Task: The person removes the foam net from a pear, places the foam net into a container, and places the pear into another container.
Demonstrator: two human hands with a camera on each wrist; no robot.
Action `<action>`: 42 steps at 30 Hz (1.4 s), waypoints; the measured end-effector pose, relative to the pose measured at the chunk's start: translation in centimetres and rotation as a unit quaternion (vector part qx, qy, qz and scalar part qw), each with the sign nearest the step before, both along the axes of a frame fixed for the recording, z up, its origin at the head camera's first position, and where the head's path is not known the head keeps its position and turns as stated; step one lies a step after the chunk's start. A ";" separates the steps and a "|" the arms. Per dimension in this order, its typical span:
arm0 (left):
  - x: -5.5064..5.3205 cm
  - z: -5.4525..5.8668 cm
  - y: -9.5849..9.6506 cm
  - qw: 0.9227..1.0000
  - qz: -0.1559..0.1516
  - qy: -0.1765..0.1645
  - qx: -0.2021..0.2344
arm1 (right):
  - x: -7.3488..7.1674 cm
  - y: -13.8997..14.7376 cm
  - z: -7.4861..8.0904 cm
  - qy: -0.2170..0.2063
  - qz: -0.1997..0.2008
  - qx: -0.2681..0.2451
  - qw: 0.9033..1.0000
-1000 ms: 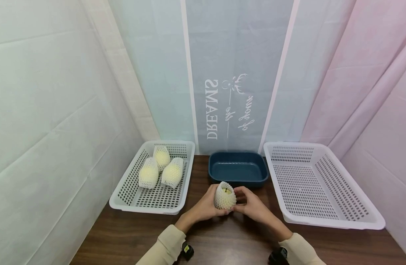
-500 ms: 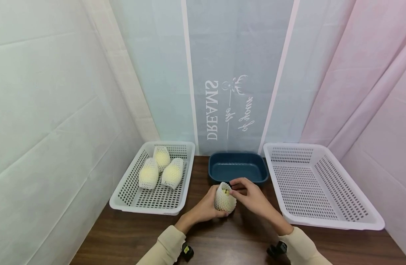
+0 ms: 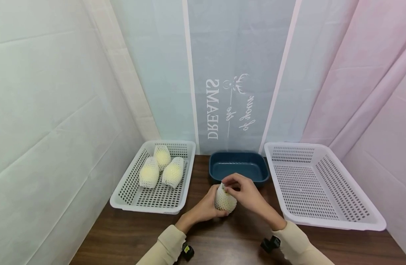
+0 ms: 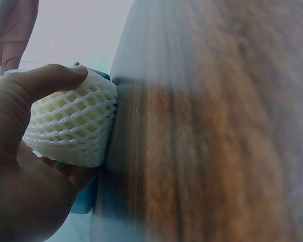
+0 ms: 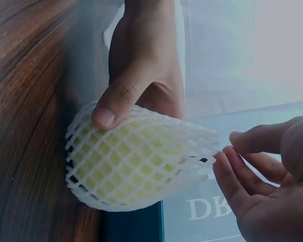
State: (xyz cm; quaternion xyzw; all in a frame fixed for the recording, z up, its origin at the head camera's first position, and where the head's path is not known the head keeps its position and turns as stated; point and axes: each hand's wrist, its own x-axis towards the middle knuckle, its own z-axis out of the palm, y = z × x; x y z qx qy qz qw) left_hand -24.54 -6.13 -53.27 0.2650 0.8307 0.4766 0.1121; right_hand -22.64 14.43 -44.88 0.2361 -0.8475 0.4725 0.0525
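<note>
At the wooden table | left hand clamped round netted fruit | right hand at its top, pinch unclear

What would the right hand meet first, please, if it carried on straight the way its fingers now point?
The right hand would most likely meet the top end of the net; whether the fingers touch it now is hard to tell.

Blue-grey backdrop with mirrored white lettering — pinkish drape rightward — brown wood-grain tabletop below
</note>
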 end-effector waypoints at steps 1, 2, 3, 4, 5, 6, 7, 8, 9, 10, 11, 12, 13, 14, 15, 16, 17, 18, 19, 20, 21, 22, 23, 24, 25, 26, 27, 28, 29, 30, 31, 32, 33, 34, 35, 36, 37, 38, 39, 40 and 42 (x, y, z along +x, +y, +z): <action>0.0 0.0 0.0 1.000 0.000 0.000 -0.001 | 0.1 0.0 0.0 0.004 0.003 0.004 1.000; 0.0 0.0 0.1 1.000 -0.001 0.002 0.000 | 0.1 0.0 0.0 0.010 0.006 0.011 1.000; 0.0 0.0 0.1 1.000 -0.001 0.003 0.001 | 0.2 0.0 0.0 0.015 0.008 0.019 1.000; 0.0 0.0 0.1 1.000 -0.002 0.004 0.003 | 0.2 0.1 0.0 0.021 0.010 0.028 0.999; 0.0 0.0 0.2 1.000 -0.002 0.004 0.004 | 0.2 0.1 -0.1 0.026 0.012 0.035 0.999; 0.0 0.0 0.2 1.000 -0.002 0.003 0.004 | 0.3 0.2 -0.1 0.027 0.013 0.043 0.999; 0.1 0.0 0.2 1.000 -0.001 0.002 0.004 | 0.3 0.2 -0.2 0.031 0.014 0.049 0.998; 0.1 0.0 0.2 1.000 -0.001 0.002 0.005 | 0.3 0.3 -0.2 0.033 0.016 0.055 0.998; 0.1 0.0 0.2 1.000 -0.001 0.001 0.005 | 0.3 0.3 -0.3 0.033 0.017 0.059 0.998; 0.1 0.0 0.2 1.000 0.000 0.001 0.005 | 0.3 0.4 -0.3 0.032 0.019 0.062 0.997; 0.1 0.0 0.2 1.000 0.000 0.001 0.006 | 0.3 0.4 -0.3 0.029 0.021 0.065 0.997; 0.1 0.0 0.2 1.000 0.000 0.001 0.005 | 0.3 0.5 -0.3 0.028 0.022 0.069 0.997; 0.1 0.0 0.3 1.000 0.000 0.001 0.005 | 0.3 0.5 -0.4 0.027 0.024 0.073 0.997; 0.1 0.0 0.3 1.000 0.001 0.001 0.005 | 0.3 0.5 -0.4 0.025 0.024 0.078 0.996; 0.1 0.0 0.3 1.000 0.001 0.001 0.005 | 0.3 0.6 -0.4 0.024 0.024 0.083 0.996; 0.1 0.0 0.2 1.000 0.002 0.001 0.006 | 0.3 0.6 -0.4 0.024 0.024 0.088 0.996; 0.1 0.0 0.2 1.000 0.002 0.001 0.006 | 0.3 0.6 -0.5 0.024 0.023 0.093 0.995; 0.1 0.0 0.2 1.000 0.002 0.001 0.006 | 0.2 0.6 -0.5 0.024 0.022 0.098 0.995; 0.0 0.0 0.2 1.000 0.001 0.001 0.006 | 0.2 0.6 -0.5 0.024 0.022 0.103 0.994; 0.0 -0.1 0.2 1.000 0.001 0.002 0.007 | 0.2 0.6 -0.6 0.023 0.022 0.106 0.994; 0.0 -0.1 0.2 1.000 0.001 0.002 0.006 | 0.2 0.6 -0.6 0.021 0.022 0.111 0.993; 0.1 -0.1 0.2 1.000 0.000 0.002 0.006 | 0.2 0.6 -0.7 0.018 0.023 0.115 0.993; 0.1 -0.1 0.1 1.000 -0.001 0.002 0.006 | 0.2 0.5 -0.7 0.014 0.023 0.120 0.992; 0.1 -0.1 0.1 1.000 -0.002 0.002 0.006 | 0.2 0.5 -0.7 0.010 0.023 0.125 0.992; 0.1 -0.1 0.1 1.000 -0.003 0.003 0.006 | 0.2 0.5 -0.7 0.005 0.022 0.130 0.991; 0.1 -0.1 0.1 1.000 -0.004 0.003 0.005 | 0.2 0.4 -0.8 0.001 0.021 0.135 0.991; 0.1 0.0 0.0 1.000 -0.005 0.004 0.006 | 0.2 0.4 -0.8 -0.001 0.019 0.143 0.990; 0.1 0.0 0.0 1.000 -0.006 0.004 0.007 | 0.2 0.4 -0.8 -0.002 0.017 0.150 0.988; 0.1 0.0 0.0 1.000 -0.006 0.005 0.006 | 0.3 0.3 -0.8 -0.001 0.015 0.158 0.987; 0.1 0.0 0.0 1.000 -0.006 0.006 0.005 | 0.3 0.3 -0.8 -0.001 0.013 0.166 0.986; 0.1 0.0 0.0 1.000 -0.007 0.008 0.004 | 0.2 0.2 -0.8 0.001 0.012 0.176 0.984; 0.0 0.0 0.0 1.000 -0.007 0.010 0.002 | 0.2 0.2 -0.8 0.004 0.012 0.185 0.983; 0.0 0.0 0.0 1.000 -0.007 0.011 0.002 | 0.2 0.2 -0.9 0.006 0.012 0.193 0.981; 0.0 0.0 0.0 1.000 -0.007 0.012 0.000 | 0.2 0.1 -0.9 0.007 0.012 0.199 0.980; 0.0 0.0 0.0 1.000 -0.008 0.012 -0.001 | 0.2 0.1 -0.9 0.009 0.012 0.204 0.979; 0.1 0.1 -0.1 1.000 -0.009 0.011 -0.002 | 0.2 0.1 -1.0 0.009 0.012 0.208 0.978; 0.1 0.1 -0.1 1.000 -0.009 0.010 -0.003 | 0.2 0.1 -1.0 0.010 0.012 0.211 0.977; 0.1 0.2 -0.1 1.000 -0.009 0.007 -0.004 | 0.2 0.1 -1.0 0.010 0.012 0.213 0.977; 0.1 0.2 -0.1 1.000 -0.010 0.005 -0.005 | 0.3 0.1 -1.1 0.008 0.012 0.214 0.977; 0.1 0.3 -0.1 1.000 -0.010 0.002 -0.005 | 0.3 0.1 -1.1 0.007 0.012 0.215 0.976; 0.1 0.3 -0.1 1.000 -0.011 -0.003 -0.008 | 0.3 0.1 -1.3 0.003 0.011 0.219 0.976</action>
